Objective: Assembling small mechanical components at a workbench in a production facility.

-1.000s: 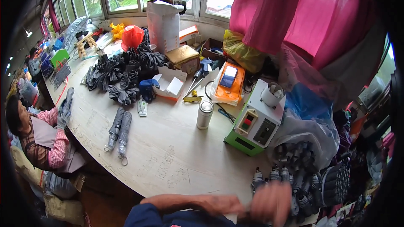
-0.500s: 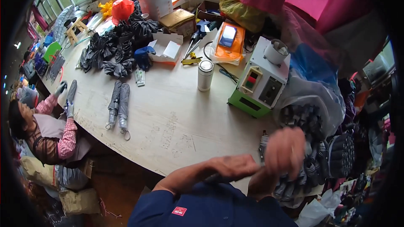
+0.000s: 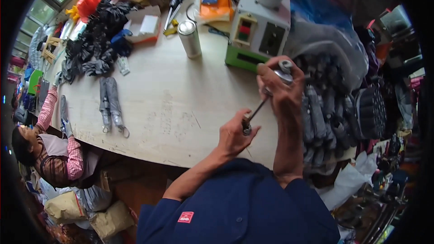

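Observation:
My right hand is closed round a silvery, round-topped piece, just in front of the green-and-white machine. From that grip a thin dark shaft slants down to my left hand. There, my fingers curl round a small dark, metallic end, with the thumb raised along it. Both hands are above the table's near right part. My fingers cover much of the piece, and its exact kind is unclear.
A silver flask stands left of the machine. Two folded grey umbrellas lie on the table. Black cloth is heaped at far left. Many folded umbrellas pile up at right. A co-worker sits at the left edge.
My hands have come apart, with the shaft now visible between them. The right hand has moved forward; the left has turned palm up and moved lower. The view has shifted too.

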`<act>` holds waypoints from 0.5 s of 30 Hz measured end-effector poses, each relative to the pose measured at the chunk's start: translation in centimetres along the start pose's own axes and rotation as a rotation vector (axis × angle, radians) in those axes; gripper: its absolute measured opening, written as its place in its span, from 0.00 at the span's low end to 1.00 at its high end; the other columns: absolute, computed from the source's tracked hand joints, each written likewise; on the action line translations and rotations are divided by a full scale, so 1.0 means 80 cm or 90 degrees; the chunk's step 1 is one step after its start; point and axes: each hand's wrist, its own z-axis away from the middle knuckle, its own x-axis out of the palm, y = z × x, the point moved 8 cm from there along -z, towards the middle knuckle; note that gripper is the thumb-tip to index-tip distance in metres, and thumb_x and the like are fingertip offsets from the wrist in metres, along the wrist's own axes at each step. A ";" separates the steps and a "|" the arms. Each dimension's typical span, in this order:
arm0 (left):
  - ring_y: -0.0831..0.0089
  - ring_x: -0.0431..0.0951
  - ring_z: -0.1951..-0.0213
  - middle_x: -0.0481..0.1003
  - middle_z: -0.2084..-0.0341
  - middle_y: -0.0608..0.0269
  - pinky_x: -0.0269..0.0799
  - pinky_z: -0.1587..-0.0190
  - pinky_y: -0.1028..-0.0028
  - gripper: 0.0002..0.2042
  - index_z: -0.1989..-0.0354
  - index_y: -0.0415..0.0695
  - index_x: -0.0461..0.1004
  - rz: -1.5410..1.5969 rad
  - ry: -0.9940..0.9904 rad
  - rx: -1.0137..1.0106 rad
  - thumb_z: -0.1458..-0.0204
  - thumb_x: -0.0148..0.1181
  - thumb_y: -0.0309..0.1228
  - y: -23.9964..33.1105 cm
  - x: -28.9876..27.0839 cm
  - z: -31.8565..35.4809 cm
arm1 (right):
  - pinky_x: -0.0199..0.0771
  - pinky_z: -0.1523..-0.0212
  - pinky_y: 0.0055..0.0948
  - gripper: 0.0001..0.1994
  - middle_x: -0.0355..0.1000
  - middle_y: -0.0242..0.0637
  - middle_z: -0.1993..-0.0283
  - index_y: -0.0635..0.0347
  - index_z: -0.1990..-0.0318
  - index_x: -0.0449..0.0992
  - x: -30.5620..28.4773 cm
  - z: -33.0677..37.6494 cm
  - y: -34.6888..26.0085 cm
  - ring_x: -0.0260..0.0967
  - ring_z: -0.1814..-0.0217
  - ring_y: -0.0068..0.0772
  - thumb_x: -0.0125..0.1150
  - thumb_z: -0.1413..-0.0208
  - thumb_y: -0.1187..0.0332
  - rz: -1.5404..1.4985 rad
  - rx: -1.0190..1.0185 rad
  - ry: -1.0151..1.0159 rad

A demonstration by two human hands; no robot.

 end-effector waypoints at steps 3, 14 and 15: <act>0.65 0.74 0.77 0.73 0.80 0.56 0.71 0.69 0.69 0.20 0.58 0.39 0.71 0.142 -0.073 -0.091 0.55 0.63 0.40 -0.008 0.003 -0.009 | 0.59 0.85 0.19 0.07 0.64 0.31 0.81 0.62 0.71 0.69 -0.008 0.001 0.009 0.61 0.83 0.19 0.63 0.49 0.74 -0.004 0.008 -0.017; 0.80 0.70 0.81 0.71 0.87 0.65 0.68 0.75 0.77 0.14 0.83 0.38 0.71 0.199 -0.290 -0.313 0.55 0.63 0.36 -0.058 0.036 0.015 | 0.71 0.55 0.35 0.28 0.75 0.41 0.62 0.64 0.53 0.75 0.022 -0.060 -0.058 0.72 0.56 0.36 0.52 0.44 0.45 0.227 -0.253 -0.358; 0.80 0.70 0.81 0.70 0.88 0.65 0.68 0.75 0.77 0.14 0.83 0.38 0.70 0.210 -0.288 -0.326 0.55 0.63 0.36 -0.060 0.035 0.014 | 0.70 0.52 0.35 0.29 0.75 0.43 0.59 0.64 0.51 0.75 0.027 -0.064 -0.059 0.71 0.52 0.37 0.49 0.43 0.44 0.273 -0.250 -0.372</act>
